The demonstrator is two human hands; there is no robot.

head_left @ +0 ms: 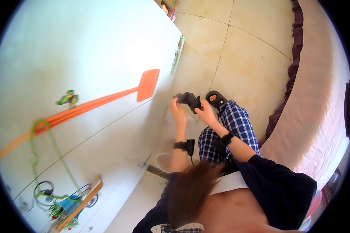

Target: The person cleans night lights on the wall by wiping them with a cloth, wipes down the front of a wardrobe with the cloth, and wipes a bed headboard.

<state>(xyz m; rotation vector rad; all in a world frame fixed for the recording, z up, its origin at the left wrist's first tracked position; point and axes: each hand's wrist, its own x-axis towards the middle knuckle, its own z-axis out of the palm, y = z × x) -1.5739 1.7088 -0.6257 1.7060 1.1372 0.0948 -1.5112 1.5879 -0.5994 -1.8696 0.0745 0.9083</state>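
A small piece of dark cloth (188, 100) is stretched between my two hands, above the tiled floor and in front of my knees. My left hand (177, 110) grips its left end, with the fingers closed on it. At the right end, my right hand (206, 113) pinches the cloth between thumb and fingers. Each wrist wears a black band with a small device. Just right of the cloth is my foot in a black sandal (216, 99), below blue and white checked trousers (239, 123).
An orange fly swatter (147, 85) hangs on the white surface (105, 50) at left, near a green cord (62, 155) and a small blue planter (69, 205). A bed with a pink cover (311, 97) stands on the right. Pale floor tiles (256, 58) lie between.
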